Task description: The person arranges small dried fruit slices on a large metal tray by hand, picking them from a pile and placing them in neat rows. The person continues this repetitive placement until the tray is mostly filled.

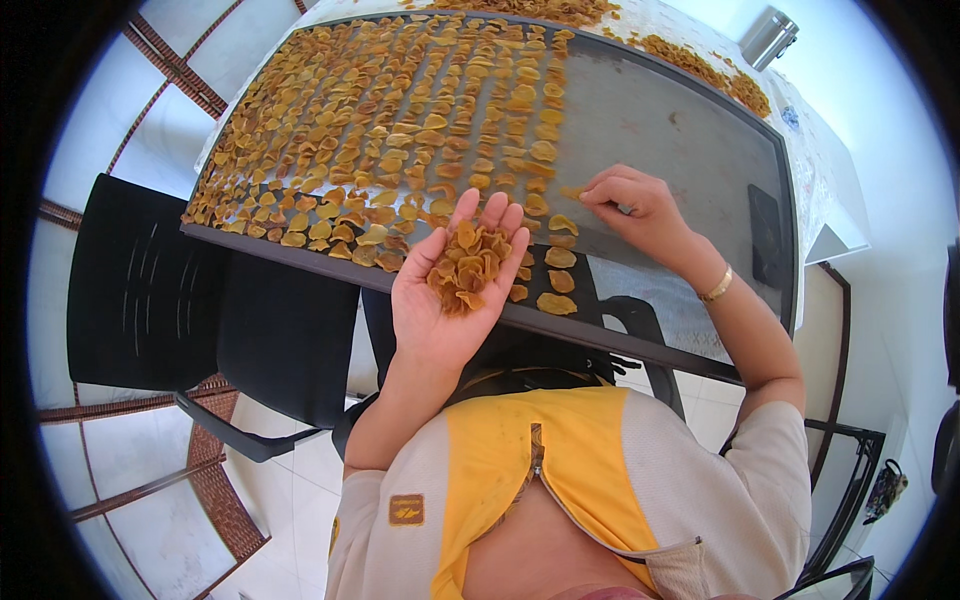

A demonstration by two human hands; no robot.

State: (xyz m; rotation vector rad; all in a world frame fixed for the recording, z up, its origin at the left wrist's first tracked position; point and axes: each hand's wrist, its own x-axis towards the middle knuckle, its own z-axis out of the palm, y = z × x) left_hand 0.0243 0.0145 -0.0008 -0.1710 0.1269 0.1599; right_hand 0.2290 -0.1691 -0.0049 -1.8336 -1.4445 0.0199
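Note:
My left hand [457,300] lies palm up, cupped around a pile of dried yellow-brown slices [469,266], over the near edge of a framed mesh screen [652,135]. To its right, my right hand [626,202] pinches one slice [574,193] between thumb and fingertips, close above the mesh. Rows of similar slices [420,120] cover the left and middle of the screen. The rightmost row, a short line of slices [560,257], runs towards the near edge, just left of my right hand.
Beyond the screen, heaps of loose slices [682,60] lie on a covered table with a metal canister [769,37]. A dark phone-like rectangle [764,232] shows at the screen's right side. A black chair [285,330] stands at the left, under the screen's near edge.

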